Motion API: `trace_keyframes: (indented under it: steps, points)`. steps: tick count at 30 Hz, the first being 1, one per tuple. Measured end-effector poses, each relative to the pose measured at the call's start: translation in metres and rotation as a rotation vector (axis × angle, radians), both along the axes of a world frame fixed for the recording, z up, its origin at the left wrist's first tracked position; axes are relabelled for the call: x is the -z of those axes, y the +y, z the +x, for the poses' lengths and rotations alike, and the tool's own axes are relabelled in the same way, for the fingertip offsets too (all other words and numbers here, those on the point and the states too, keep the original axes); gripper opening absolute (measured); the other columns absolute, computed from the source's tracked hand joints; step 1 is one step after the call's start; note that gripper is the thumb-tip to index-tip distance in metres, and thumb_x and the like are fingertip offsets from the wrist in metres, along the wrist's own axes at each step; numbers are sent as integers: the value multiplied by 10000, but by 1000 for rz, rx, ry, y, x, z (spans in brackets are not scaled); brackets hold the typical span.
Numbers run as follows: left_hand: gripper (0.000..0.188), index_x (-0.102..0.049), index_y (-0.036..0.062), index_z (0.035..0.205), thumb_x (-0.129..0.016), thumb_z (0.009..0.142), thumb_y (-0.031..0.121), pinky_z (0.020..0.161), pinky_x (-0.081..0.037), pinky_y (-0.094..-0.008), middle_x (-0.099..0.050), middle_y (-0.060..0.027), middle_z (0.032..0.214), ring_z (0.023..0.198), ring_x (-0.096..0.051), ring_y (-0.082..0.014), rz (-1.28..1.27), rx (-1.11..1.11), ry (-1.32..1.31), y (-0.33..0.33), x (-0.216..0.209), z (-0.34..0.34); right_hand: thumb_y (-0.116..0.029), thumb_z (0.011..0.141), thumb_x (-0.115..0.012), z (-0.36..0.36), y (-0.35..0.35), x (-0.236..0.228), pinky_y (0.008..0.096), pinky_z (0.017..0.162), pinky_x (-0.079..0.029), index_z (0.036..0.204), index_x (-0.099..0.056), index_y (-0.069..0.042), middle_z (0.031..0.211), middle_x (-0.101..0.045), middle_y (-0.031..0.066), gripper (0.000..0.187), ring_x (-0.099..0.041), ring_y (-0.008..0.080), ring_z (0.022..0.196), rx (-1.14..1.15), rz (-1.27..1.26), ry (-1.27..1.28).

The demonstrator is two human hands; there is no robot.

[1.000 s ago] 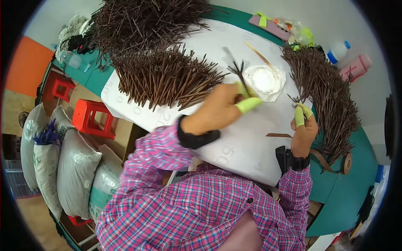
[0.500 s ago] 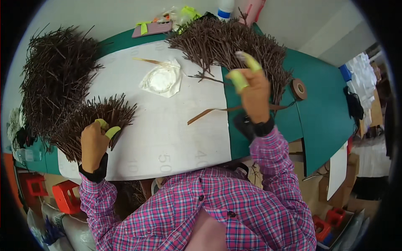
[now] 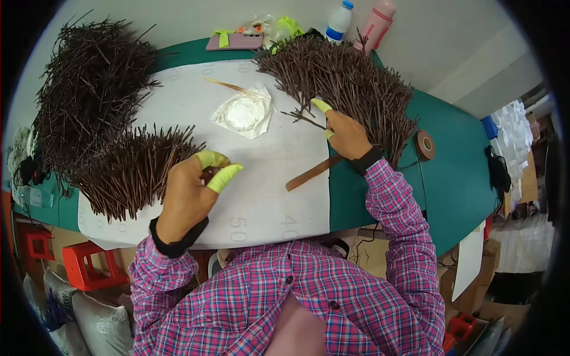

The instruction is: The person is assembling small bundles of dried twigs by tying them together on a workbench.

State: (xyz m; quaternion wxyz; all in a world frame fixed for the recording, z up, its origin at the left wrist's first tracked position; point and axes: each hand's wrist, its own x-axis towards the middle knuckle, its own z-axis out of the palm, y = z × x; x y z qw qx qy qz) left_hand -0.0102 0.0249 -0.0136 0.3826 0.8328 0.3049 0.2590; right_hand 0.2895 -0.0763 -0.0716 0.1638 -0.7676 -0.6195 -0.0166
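Observation:
My left hand (image 3: 190, 190) is lifted just right of a bundle of short brown twigs (image 3: 127, 172). Its fingers curl in toward the thumb, and what they hold, if anything, is hidden. Yellow-green wraps cover the thumb and a finger on both hands. At the edge of the white sheet, my right hand (image 3: 349, 136) reaches over the end of a single branched twig (image 3: 303, 117), finger and thumb apart on either side of it. Beyond that hand lies a large heap of brown twigs (image 3: 344, 71). A brown tape strip (image 3: 314, 172) lies below the right hand.
A tape roll (image 3: 426, 145) rests on the green tabletop (image 3: 457, 172). White paper with a pale round patch (image 3: 242, 113) and a yellowish stick (image 3: 224, 85) lie mid-sheet. Another twig heap (image 3: 89, 89) stands far left. A phone (image 3: 234, 41), white bottle (image 3: 339, 24) and pink bottle (image 3: 378, 26) line the back.
My left hand has left the small twig bundle, moving right. My right hand has come down toward the single twig. The view has shifted slightly.

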Motion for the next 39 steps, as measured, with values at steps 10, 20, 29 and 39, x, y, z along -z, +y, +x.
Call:
trace_keyframes:
  steps: [10,20,29,39]
  points:
    - [170,-585,-14,897,-594,794,121,552,-382,-183,-570,2,748,632,-469,-48,-463,184,-325,-1,41,69,58,744,-537,-52,1,-43,200,491,-346,1296,-258,-119,828,-523,58,643,-446,83,606,-45,141,1368]
    - [188,-512,8,975,-544,833,126,593,-408,-206,-564,-25,819,676,-490,-65,-697,-41,-714,3,53,90,27,791,-514,-83,22,-19,195,460,-317,1279,-293,-97,841,-521,60,549,-427,73,567,-91,146,1579]
    - [148,-469,0,944,-524,838,88,593,-409,-208,-522,-19,774,646,-477,-71,-588,84,-520,4,67,91,-139,904,-378,-74,23,-2,219,493,-310,1015,-484,-29,867,-484,19,189,-371,75,527,-76,223,1934]
    - [155,-499,-28,908,-560,802,67,625,-442,-258,-573,-111,771,681,-549,-154,-398,11,-521,3,78,97,-126,906,-371,-80,18,-3,219,508,-306,1020,-483,-2,894,-487,31,202,-370,75,539,-112,227,1960]
